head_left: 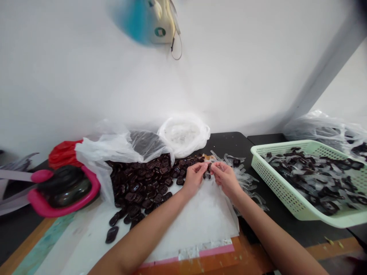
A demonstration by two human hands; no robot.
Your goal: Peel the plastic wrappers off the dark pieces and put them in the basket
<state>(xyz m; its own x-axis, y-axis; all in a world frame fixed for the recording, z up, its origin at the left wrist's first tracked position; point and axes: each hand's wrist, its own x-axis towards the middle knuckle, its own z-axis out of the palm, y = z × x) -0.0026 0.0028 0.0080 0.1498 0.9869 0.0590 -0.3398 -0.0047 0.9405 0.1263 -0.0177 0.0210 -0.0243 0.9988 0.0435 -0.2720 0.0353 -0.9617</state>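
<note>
A small dark piece point(208, 170) is pinched between the left hand point(194, 178) and right hand point(225, 178), above a white sheet point(200, 221). A heap of like pieces point(140, 187) is spread beyond on the left, a green basket point(275, 183) on the right.

Here we are, up on the person's head, looking forward and down, close over the left hand point(194, 178) and right hand point(225, 178), with a white wall point(183, 76) filling the upper frame!
</note>
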